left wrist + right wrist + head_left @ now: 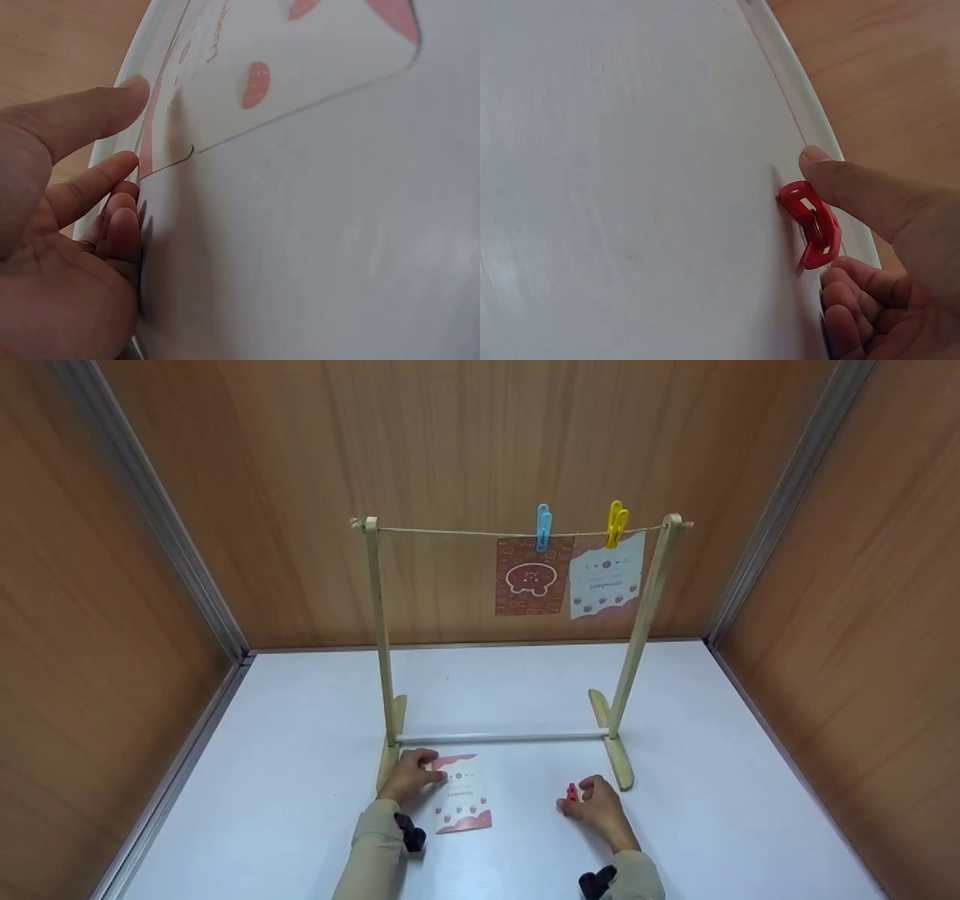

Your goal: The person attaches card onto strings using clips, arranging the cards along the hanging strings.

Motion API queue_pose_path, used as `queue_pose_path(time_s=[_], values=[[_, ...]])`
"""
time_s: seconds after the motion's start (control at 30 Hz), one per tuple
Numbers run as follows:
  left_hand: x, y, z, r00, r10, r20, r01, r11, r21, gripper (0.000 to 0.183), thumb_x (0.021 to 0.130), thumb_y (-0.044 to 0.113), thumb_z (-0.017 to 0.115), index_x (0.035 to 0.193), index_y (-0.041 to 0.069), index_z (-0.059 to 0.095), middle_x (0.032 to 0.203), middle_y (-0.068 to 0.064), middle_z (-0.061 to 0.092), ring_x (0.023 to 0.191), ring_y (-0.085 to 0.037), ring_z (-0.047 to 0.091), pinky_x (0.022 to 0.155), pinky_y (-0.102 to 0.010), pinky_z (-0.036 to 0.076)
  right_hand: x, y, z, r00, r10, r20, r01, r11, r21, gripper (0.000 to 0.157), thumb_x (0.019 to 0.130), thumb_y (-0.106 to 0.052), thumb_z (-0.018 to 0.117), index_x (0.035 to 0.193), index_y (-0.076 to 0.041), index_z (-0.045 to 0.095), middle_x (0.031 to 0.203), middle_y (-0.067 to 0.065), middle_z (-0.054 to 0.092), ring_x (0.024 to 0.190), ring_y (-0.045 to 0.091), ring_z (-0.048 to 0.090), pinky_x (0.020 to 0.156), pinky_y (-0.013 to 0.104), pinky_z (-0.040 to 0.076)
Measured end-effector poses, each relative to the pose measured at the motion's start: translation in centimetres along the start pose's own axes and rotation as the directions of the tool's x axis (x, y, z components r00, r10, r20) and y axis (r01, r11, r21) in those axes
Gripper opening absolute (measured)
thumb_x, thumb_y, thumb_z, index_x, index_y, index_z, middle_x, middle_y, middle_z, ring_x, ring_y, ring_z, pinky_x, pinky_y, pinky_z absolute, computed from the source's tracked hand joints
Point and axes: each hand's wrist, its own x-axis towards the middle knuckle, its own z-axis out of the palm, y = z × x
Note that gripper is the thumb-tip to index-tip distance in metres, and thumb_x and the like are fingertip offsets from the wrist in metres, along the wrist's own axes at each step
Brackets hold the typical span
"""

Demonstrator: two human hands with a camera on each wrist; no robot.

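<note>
My left hand (411,777) is at the upper left corner of a pink-and-white strawberry card (461,791) that lies on the table. In the left wrist view, its thumb (120,105) hovers over the card (225,97), with the fingers low beside the edge and a gap between. A red clothespin (814,225) is on the white tabletop, between the parted thumb and index finger of my right hand (598,810). In the right wrist view, the thumb is close by one end of the clothespin and the index fingertip (847,264) right at the other.
Behind the hands stands a wooden rack (381,630) with a string (442,532) across its top. A blue clothespin (543,526) holds a brown bear card (531,596) there; a yellow clothespin (616,525) holds another strawberry card (606,577). Wooden panels (300,450) enclose the table.
</note>
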Motion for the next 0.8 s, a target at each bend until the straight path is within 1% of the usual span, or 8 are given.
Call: queue_pose_path(time_s=[0.07, 0.17, 0.3, 0.4, 0.5, 0.57, 0.67, 0.8], values=[[0.0, 0.2, 0.0, 1.0, -0.026, -0.002, 0.026, 1.0, 0.007, 0.049, 0.078, 0.011, 0.077, 0.122, 0.0, 0.058, 0.121, -0.016, 0.054, 0.112, -0.031, 0.051, 0.102, -0.049, 0.041, 0.0, 0.0, 0.0, 1.0, -0.017, -0.011, 0.017, 1.0, -0.006, 0.05, 0.072, -0.024, 0.082, 0.103, 0.003, 0.054, 0.091, 0.012, 0.052, 0.081, 0.023, 0.05, 0.069, 0.032, 0.042], [0.0, 0.4, 0.1, 1.0, -0.027, -0.009, 0.028, 0.999, 0.04, 0.049, 0.076, 0.011, 0.079, 0.119, 0.001, 0.059, 0.12, -0.016, 0.054, 0.113, -0.032, 0.051, 0.102, -0.05, 0.04, -0.1, -0.1, 0.2, 0.997, -0.074, -0.035, 0.073, 0.997, -0.022, 0.043, 0.073, -0.022, 0.08, 0.1, 0.002, 0.057, 0.086, 0.009, 0.051, 0.076, 0.02, 0.048, 0.065, 0.03, 0.039], [0.1, 0.4, 0.2, 0.999, -0.032, -0.018, 0.033, 0.996, 0.078, 0.051, 0.072, 0.011, 0.082, 0.116, 0.001, 0.059, 0.119, -0.017, 0.055, 0.111, -0.033, 0.051, 0.101, -0.05, 0.041, -0.1, 0.0, 0.5, 0.983, -0.17, -0.068, 0.167, 0.985, -0.042, 0.035, 0.073, -0.018, 0.077, 0.1, 0.001, 0.064, 0.076, 0.006, 0.048, 0.07, 0.017, 0.042, 0.062, 0.028, 0.035], [0.3, 0.4, 0.3, 0.998, -0.065, -0.024, 0.066, 0.995, 0.078, 0.051, 0.071, 0.011, 0.082, 0.115, 0.004, 0.059, 0.118, -0.015, 0.054, 0.11, -0.032, 0.051, 0.1, -0.05, 0.041, -0.1, 0.1, 0.8, 0.975, -0.206, -0.084, 0.203, 0.978, -0.042, 0.033, 0.074, -0.016, 0.076, 0.103, 0.0, 0.069, 0.072, 0.004, 0.046, 0.067, 0.016, 0.039, 0.06, 0.027, 0.034], [0.4, 0.2, 0.3, 0.996, -0.079, -0.029, 0.081, 0.994, 0.076, 0.051, 0.07, 0.01, 0.083, 0.115, 0.004, 0.059, 0.119, -0.016, 0.054, 0.11, -0.032, 0.051, 0.099, -0.051, 0.042, 0.0, 0.1, 1.0, 0.974, -0.209, -0.09, 0.207, 0.978, -0.034, 0.035, 0.074, -0.013, 0.075, 0.106, 0.0, 0.071, 0.074, 0.007, 0.047, 0.067, 0.016, 0.039, 0.059, 0.027, 0.034], [0.4, 0.3, 0.3, 0.996, -0.081, -0.032, 0.083, 0.994, 0.076, 0.051, 0.07, 0.01, 0.083, 0.114, 0.004, 0.059, 0.119, -0.016, 0.054, 0.109, -0.032, 0.051, 0.099, -0.05, 0.043, 0.0, 0.1, 1.0, 0.979, -0.187, -0.086, 0.185, 0.982, -0.024, 0.036, 0.075, -0.013, 0.074, 0.108, 0.001, 0.07, 0.079, 0.01, 0.05, 0.069, 0.017, 0.04, 0.061, 0.027, 0.034], [0.3, 0.4, 0.3, 0.997, -0.071, -0.037, 0.074, 0.994, 0.081, 0.05, 0.07, 0.009, 0.083, 0.113, 0.004, 0.058, 0.117, -0.016, 0.054, 0.107, -0.032, 0.052, 0.097, -0.049, 0.043, 0.0, 0.1, 1.0, 0.981, -0.168, -0.092, 0.168, 0.986, -0.014, 0.037, 0.076, -0.013, 0.074, 0.109, 0.001, 0.07, 0.087, 0.015, 0.054, 0.074, 0.019, 0.044, 0.065, 0.029, 0.037], [0.3, 0.5, 0.3, 0.997, -0.068, -0.045, 0.072, 0.993, 0.099, 0.049, 0.069, 0.008, 0.083, 0.112, 0.003, 0.058, 0.115, -0.016, 0.054, 0.104, -0.031, 0.052, 0.094, -0.048, 0.045, -0.1, 0.2, 1.3, 0.98, -0.168, -0.111, 0.167, 0.986, -0.019, 0.036, 0.076, -0.013, 0.074, 0.108, 0.001, 0.071, 0.091, 0.017, 0.056, 0.077, 0.02, 0.047, 0.069, 0.03, 0.04]])
